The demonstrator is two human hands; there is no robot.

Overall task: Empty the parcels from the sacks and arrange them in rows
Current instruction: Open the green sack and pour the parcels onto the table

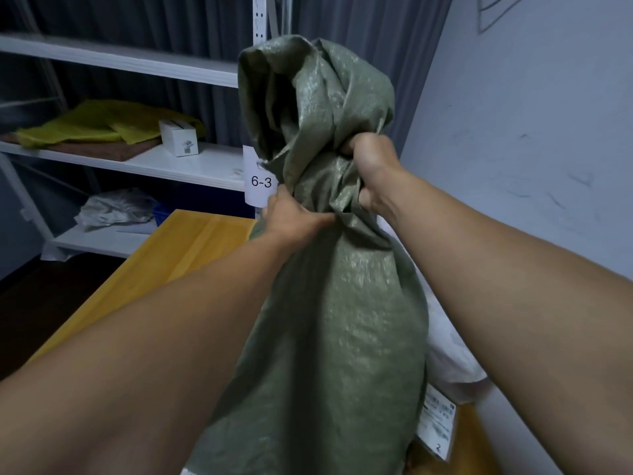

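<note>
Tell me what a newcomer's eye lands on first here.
The big green woven sack fills the centre of the view, its neck bunched and gripped by the left hand and, slightly higher, the right hand. Behind it, a white tag reading 6-3 sits on the shelf post, and yellow cloth lies on the middle shelf at the left.

I'm reading a dim, bluish-grey scene. The wall [531, 132] at 2 o'clock is showing brightest, evenly lit. The sack [342, 303] is catching a faint sheen on its weave. The floor [51, 296] at 9 o'clock is sinking into shadow. The shelf [120, 60] at 11 o'clock is bowing with wide-angle distortion.
</note>
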